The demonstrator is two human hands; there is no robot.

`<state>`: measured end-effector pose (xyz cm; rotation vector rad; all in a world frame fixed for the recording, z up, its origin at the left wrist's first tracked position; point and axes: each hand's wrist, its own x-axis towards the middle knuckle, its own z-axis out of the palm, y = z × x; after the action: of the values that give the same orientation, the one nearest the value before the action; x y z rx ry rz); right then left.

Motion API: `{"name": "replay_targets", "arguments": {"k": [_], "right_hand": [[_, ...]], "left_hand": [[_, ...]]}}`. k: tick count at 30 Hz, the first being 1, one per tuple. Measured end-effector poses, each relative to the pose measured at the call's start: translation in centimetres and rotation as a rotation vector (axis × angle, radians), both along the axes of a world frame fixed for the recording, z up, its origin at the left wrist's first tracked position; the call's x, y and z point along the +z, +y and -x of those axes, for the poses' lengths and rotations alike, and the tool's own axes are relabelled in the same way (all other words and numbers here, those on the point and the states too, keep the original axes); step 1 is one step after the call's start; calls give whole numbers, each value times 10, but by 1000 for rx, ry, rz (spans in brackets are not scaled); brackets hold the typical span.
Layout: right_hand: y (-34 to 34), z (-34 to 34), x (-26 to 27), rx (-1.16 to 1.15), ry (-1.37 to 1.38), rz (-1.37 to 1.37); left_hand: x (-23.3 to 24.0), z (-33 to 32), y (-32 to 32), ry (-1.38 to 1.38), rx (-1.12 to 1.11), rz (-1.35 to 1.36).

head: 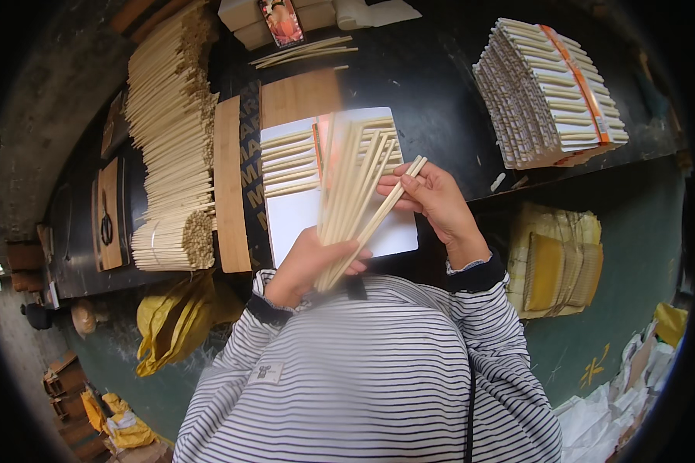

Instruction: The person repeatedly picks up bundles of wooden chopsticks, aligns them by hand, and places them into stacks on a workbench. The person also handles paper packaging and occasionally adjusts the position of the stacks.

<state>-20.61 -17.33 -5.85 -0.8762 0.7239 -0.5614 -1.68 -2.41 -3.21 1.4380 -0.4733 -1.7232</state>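
Note:
In my left hand (301,260) is a fanned bunch of pale wooden chopsticks (347,185), gripped near the lower ends and partly blurred. My right hand (440,199) pinches the upper part of a few chopsticks (392,201), whose lower ends run back to my left hand. Beneath both hands lies a white card (292,217) on the black table. Chopsticks (289,155) lie in spaced rows across its upper part, with an orange strip (317,144) crossing them. The bunch hides much of the card's middle and right side.
A tall heap of loose chopsticks (168,116) and a tied bundle (194,240) stand left, beside a wooden board (231,185). Scissors (105,223) lie farther left. Carded chopsticks (579,92) are stacked at right. A phone (282,23) leans at the back. The table's front edge (556,176) is near.

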Motion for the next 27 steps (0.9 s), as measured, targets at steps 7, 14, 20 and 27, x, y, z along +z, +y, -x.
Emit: {"name": "replay_targets", "arguments": {"k": [7, 14, 20, 27], "right_hand": [[9, -5, 9, -144, 75, 91], [13, 0, -1, -196, 65, 67], [-6, 47, -8, -915, 72, 275], [9, 35, -29, -901, 101, 262]], "left_hand": [[3, 3, 0, -24, -8, 4], [1, 1, 5, 33, 56, 11], [-9, -25, 2, -171, 366, 78], [-17, -27, -2, -205, 281, 80]]}}
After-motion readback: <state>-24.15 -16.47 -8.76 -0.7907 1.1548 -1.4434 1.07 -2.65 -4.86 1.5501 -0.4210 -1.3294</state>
